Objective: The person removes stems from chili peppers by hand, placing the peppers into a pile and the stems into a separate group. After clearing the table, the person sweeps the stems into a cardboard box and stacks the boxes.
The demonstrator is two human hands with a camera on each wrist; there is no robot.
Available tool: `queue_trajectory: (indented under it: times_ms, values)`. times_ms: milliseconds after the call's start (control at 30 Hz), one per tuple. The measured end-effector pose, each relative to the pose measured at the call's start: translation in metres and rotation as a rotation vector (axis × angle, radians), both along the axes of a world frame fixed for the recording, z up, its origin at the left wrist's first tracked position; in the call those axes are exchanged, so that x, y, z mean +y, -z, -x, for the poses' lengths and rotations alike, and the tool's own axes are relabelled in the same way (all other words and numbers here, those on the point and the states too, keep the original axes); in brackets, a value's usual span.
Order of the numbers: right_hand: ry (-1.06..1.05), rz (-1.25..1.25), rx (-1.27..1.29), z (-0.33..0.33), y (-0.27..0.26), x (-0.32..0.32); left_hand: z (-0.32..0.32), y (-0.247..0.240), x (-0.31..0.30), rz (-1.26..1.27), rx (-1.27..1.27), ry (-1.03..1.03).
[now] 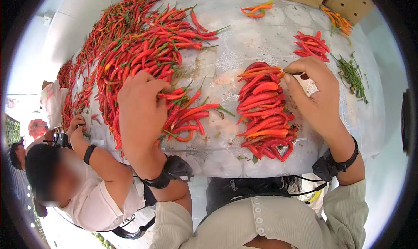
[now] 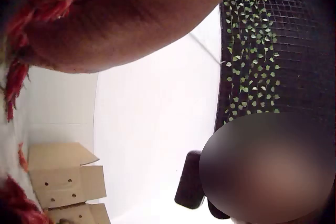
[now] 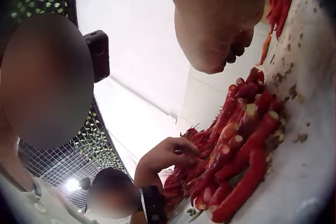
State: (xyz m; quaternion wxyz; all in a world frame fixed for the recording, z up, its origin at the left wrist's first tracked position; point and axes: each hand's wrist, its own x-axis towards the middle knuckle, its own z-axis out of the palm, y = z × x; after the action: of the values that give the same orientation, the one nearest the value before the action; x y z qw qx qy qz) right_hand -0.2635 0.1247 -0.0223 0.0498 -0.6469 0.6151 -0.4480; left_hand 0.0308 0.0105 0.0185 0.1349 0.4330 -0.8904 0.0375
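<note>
In the head view, my left hand (image 1: 141,112) is at the near edge of a big heap of red chili peppers (image 1: 135,53). Its fingers curl over a red chili pepper (image 1: 172,95) that sticks out past the fingertips. My right hand (image 1: 318,92) hovers at the far right end of a neat row of red and orange chili peppers (image 1: 263,101). Its thumb and index finger are slightly parted, tips right beside an orange pepper's end. In the right wrist view, cut, stemless pepper ends (image 3: 236,140) face the camera below the right hand (image 3: 215,40).
Small groups of red peppers (image 1: 311,45), orange peppers (image 1: 257,9) and green stems (image 1: 353,77) lie on the covered table (image 1: 226,79). Cardboard boxes (image 1: 348,3) stand at the back right. Another person (image 1: 104,183) works at the heap on the left.
</note>
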Motion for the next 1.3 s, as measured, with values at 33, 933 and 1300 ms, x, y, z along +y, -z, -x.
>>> queue_trajectory:
  times_ms: [33, 933, 1300]
  values:
    - [-0.001, 0.010, 0.010, 0.000, 0.002, -0.001, 0.000, 0.001, 0.000, -0.016, -0.031, -0.017]
    - [-0.328, 0.036, -0.361, -0.014, -0.008, 0.011, 0.076, 0.022, 0.039, -1.147, 1.318, 0.395]
    - [-0.293, -0.014, -0.260, -0.008, -0.009, 0.012, 0.095, 0.030, 0.044, -0.744, 1.321, 0.328]
